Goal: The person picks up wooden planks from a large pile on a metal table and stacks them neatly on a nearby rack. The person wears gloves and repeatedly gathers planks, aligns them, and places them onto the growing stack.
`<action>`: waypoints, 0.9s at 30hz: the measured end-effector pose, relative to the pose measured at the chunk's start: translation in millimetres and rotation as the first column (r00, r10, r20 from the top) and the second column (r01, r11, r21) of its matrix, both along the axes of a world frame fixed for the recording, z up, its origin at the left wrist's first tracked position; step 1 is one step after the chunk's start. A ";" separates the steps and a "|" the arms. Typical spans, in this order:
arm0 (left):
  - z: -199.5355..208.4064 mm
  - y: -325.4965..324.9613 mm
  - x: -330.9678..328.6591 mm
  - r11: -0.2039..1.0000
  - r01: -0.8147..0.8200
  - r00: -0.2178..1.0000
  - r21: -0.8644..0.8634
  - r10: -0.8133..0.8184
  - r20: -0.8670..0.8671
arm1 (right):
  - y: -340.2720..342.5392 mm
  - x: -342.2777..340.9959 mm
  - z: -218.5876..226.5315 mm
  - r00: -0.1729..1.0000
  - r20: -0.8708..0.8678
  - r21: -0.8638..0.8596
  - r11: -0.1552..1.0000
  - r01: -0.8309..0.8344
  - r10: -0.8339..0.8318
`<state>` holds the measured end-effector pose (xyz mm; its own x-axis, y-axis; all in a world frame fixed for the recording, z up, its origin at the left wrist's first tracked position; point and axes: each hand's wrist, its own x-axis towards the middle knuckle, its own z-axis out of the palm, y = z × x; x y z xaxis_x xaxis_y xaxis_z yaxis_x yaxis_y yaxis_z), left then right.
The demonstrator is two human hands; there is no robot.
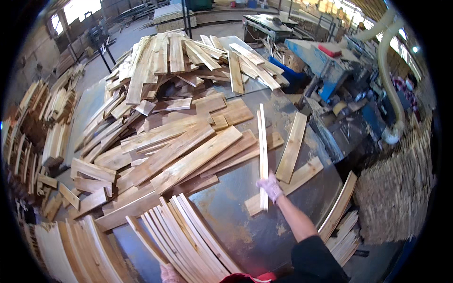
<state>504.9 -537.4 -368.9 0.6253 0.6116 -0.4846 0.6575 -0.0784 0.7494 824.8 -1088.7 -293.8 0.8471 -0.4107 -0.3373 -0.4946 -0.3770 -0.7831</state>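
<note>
Right of the middle, my gloved right hand [270, 187] is closed around two narrow wooden boards [263, 146], held side by side on edge and pointing away from me. Under them lies a flat board [285, 186], slanted across the metal table, with another flat board [291, 148] resting against its far side. At the lower edge my gloved left hand [171, 273], partly cut off, grips the near end of a wooden board [145, 239]. That board leans at the left side of a row of boards [188, 236] standing on edge; most of the left fingers are hidden.
A large loose heap of boards [160, 61] covers the far part of the metal table [226, 198], with more boards strewn toward me. Stacked boards [71, 250] stand at lower left. A blue machine [325, 66] with a hose [387, 70] and a tall wood stack [394, 188] are on the right.
</note>
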 end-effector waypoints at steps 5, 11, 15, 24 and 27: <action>68.6 -55.4 51.9 0.997 -0.020 0.999 0.070 0.018 0.033 | -28.3 -23.7 -10.7 0.961 0.190 0.147 0.962 -0.229 0.200; 71.0 -64.2 41.2 0.996 -0.041 0.999 0.075 0.039 0.038 | 23.2 228.2 163.0 0.729 0.611 0.045 0.906 -0.421 0.308; 73.5 -66.5 29.7 0.996 0.003 0.990 0.084 -0.015 0.141 | 77.0 345.9 278.3 0.729 0.649 0.096 0.927 -0.363 0.218; 209.2 -124.8 187.8 0.847 0.493 0.797 -0.199 -0.347 0.495 | 180.2 6.3 173.3 0.883 0.463 0.783 0.502 -0.368 -0.074; 222.2 -185.5 252.0 0.619 0.664 0.739 -0.419 -0.459 0.493 | 230.1 -87.8 102.4 0.444 0.863 -0.177 0.968 -0.179 0.240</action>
